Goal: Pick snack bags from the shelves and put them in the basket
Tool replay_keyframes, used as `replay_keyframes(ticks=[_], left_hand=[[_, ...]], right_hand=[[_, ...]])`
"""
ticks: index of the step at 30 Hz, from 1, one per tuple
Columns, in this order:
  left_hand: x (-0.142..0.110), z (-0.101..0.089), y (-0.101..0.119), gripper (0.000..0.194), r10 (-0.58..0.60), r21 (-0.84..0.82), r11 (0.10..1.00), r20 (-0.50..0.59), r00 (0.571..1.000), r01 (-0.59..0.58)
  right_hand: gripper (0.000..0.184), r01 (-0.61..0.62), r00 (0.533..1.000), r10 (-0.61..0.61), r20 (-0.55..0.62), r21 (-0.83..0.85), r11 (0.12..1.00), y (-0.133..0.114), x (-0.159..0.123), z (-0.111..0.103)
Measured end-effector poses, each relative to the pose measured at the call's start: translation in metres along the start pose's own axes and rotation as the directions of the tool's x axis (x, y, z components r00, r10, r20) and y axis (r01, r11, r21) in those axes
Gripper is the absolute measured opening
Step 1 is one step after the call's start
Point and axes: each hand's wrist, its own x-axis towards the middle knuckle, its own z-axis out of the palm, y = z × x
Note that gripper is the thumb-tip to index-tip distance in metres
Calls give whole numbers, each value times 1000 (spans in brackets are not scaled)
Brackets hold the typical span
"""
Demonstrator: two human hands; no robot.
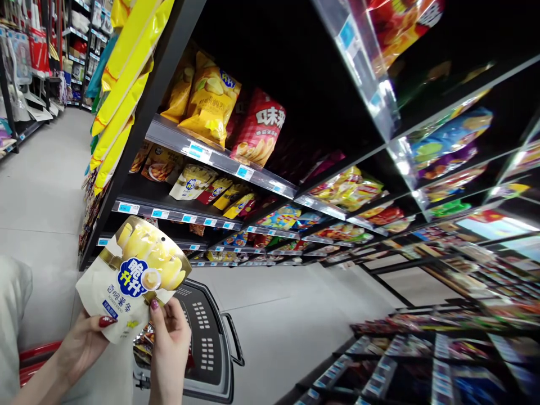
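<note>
Both hands hold up a white and gold snack bag [130,275] with yellow chips and a blue logo printed on it. My left hand [82,343] grips its lower left edge with the thumb on the front. My right hand [171,343] pinches its lower right corner between thumb and fingers. The bag hangs above a grey shopping basket [206,343] that has colourful packets inside. Red nail polish shows on both thumbs.
Dark shelves [219,163] packed with snack bags run along the right side, with blue price tags on their edges. Yellow bags [122,73] hang on the shelf end. A grey floor aisle [42,185] stretches off to the left toward more racks.
</note>
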Motion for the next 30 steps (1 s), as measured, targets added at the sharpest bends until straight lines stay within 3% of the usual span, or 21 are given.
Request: replay_keyframes(ticks=[3,9,16,18,20,21,22,23,24,25,26,27,28,29,30], left_hand=[[0,1,-4,58,-15,-1,1000,55,998,15],[5,-11,-8,79,-47,-65,997,32,998,49],[6,-13,-10,75,-15,-67,998,77,997,20],[3,-9,-8,70,14,18,1000,96,995,-16],[0,-7,-5,64,101,221,967,125,987,-127],[-2,-8,-2,61,173,379,900,141,975,-215],[-3,-9,0,57,283,542,775,162,945,-325],[-4,-11,3,54,413,676,592,213,885,-439],[-4,-13,5,52,534,752,370,308,787,-545],[-3,-15,8,51,615,759,145,433,659,-634],[-2,-17,10,52,651,705,-69,568,504,-705],[-1,-18,12,53,632,611,-259,693,347,-748],[0,-19,13,54,568,507,-408,792,223,-759],[1,-18,14,53,495,422,-517,857,143,-744],[2,-17,14,49,437,368,-596,894,97,-714]], right_hand=[[26,0,1000,0,-1,-12,1000,0,0,-3],[29,-18,1000,18,11,-26,999,5,3,-11],[30,-15,1000,16,27,-42,999,4,2,-10],[33,-7,1000,7,5,-65,998,5,3,-10],[41,19,998,-24,-60,-75,997,8,5,-11],[46,45,994,-52,-94,-78,996,9,6,-11],[50,74,991,-81,-104,-73,995,10,6,-12],[53,103,991,-107,-78,-51,993,11,5,-12],[56,124,992,-124,-22,-9,992,12,4,-11],[61,124,991,-127,52,55,991,12,3,-11],[66,101,986,-117,122,131,986,12,0,-9],[72,65,980,-101,172,203,977,12,-3,-8],[76,28,978,-79,193,255,967,11,-6,-6],[77,-2,981,-53,186,281,960,11,-9,-5],[75,-28,986,-21,166,284,958,10,-11,-4]])
